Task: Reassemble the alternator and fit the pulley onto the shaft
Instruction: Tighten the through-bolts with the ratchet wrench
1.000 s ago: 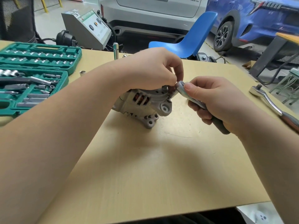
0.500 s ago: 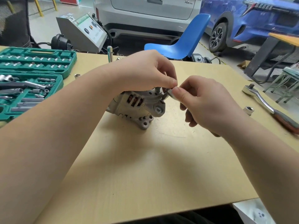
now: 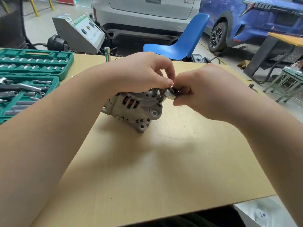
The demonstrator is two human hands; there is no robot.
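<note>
Alternator lying on its side on the wooden table, near the table's middle, mounting lugs turned toward the near edge, copper windings showing through the housing slots. Left hand directly above the alternator, fingers curled, thumb and forefinger tips pinched together over its right end; item between them too small to identify. Right hand just right of the alternator, fingers curled round a ratchet head, the shiny round head touching the left fingertips at the alternator's upper right corner. Ratchet handle hidden inside the fist. Pulley not distinguishable. Green socket case well left of the alternator, lid open, sockets and extension bars in its trays. Upright metal bar behind the alternator at the table's far edge. Blue chair beyond the alternator, past the table. Grey test machine behind and left of the alternator, on the floor.
</note>
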